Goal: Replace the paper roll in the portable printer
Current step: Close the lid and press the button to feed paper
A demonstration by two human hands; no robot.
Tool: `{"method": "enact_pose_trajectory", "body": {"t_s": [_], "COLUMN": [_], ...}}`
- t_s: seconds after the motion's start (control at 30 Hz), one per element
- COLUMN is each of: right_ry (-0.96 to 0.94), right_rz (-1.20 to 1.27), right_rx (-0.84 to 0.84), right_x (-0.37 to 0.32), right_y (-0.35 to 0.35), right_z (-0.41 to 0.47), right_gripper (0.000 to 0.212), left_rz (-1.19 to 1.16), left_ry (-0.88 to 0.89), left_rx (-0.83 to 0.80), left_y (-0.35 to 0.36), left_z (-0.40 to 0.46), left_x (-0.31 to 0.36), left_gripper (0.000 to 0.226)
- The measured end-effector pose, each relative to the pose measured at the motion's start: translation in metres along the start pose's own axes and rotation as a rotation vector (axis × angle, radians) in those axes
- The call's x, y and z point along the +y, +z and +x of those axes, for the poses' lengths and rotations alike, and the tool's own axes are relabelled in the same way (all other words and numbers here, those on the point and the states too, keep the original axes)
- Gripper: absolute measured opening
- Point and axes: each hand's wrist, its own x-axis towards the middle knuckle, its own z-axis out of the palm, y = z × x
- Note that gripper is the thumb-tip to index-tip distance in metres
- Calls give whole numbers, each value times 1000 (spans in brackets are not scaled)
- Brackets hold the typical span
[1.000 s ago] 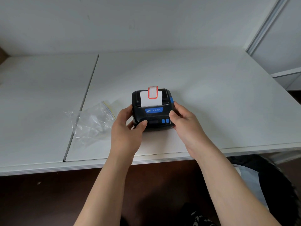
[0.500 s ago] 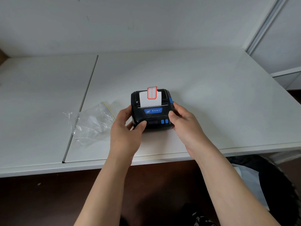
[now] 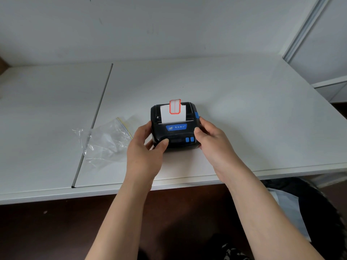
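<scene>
Fingers of the left hand (image 3: 144, 147) curl round the left wall of the portable printer (image 3: 173, 126), the thumb pressed on its front lower corner; the right hand (image 3: 212, 141) clasps the opposite wall, thumb lying on the top face just right of the two blue buttons (image 3: 189, 139), fingertips reaching up to the blue latch tab (image 3: 196, 115) at the right edge. Between both palms the printer sits flat on the white table (image 3: 244, 109), near the front edge

Just beyond the thumbs, a strip of white paper (image 3: 172, 114) stands out of the slot with a red-bordered label (image 3: 175, 106) at its tip, so the lid looks closed with a roll already threaded; whether this is the old or new roll cannot be told

As a judgement, the black casing is rigid moulded plastic, smooth and a little slippery, compact and probably light enough to shift under a one-sided push, so bracing both walls as now makes sense. Its lid would best be worked from the latch tab by the right fingertips. The paper strip is thin, soft and tears easily along the serrated bar; it should be pinched gently, not pulled sideways

Left of the left knuckles lies a crumpled clear zip bag (image 3: 105, 139), limp and light
</scene>
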Motion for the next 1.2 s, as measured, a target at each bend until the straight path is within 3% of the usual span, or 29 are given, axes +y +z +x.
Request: {"method": "enact_pose_trajectory", "body": {"t_s": [1.2], "right_ry": [-21], "right_rz": [-37], "right_rx": [-1], "right_x": [4], "right_y": [-1], "right_z": [3], "right_gripper": [39], "left_rz": [24], "left_ry": [-24], "left_rx": [2], "left_y": [0], "left_z": [0], "left_x": [1], "left_gripper": [51]}}
